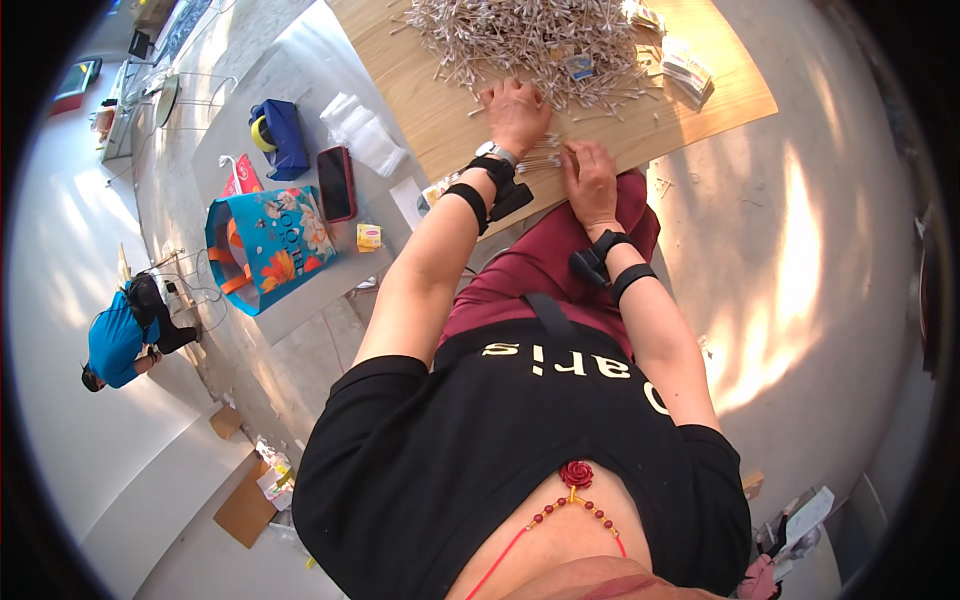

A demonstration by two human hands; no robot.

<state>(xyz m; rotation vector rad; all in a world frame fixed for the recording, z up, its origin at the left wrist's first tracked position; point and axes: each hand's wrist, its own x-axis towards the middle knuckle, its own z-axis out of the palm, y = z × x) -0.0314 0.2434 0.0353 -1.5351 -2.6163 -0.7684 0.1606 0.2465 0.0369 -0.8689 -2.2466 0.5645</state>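
A large heap of loose cotton swabs (pixel 530 45) covers the far part of the wooden table (pixel 440 105). At the heap's near edge, my left hand (pixel 517 118) rests with its fingers bent and a little apart, the tips among the outermost swabs. My right hand (pixel 592 182) is lower and to the right, by the table's near edge. Its fingers are curled together at the ends of a small row of cotton swabs (pixel 542 158), which lies between my two hands. The fingertips of the right hand are partly hidden.
Clear packs (pixel 686 72) stand on the table's right. On a grey surface to the left are a phone (pixel 337 184), a blue tape dispenser (pixel 285 140), plastic bags (pixel 362 133), a small yellow box (pixel 369 237) and a blue floral bag (pixel 275 245). A person in blue (pixel 118 340) bends farther left.
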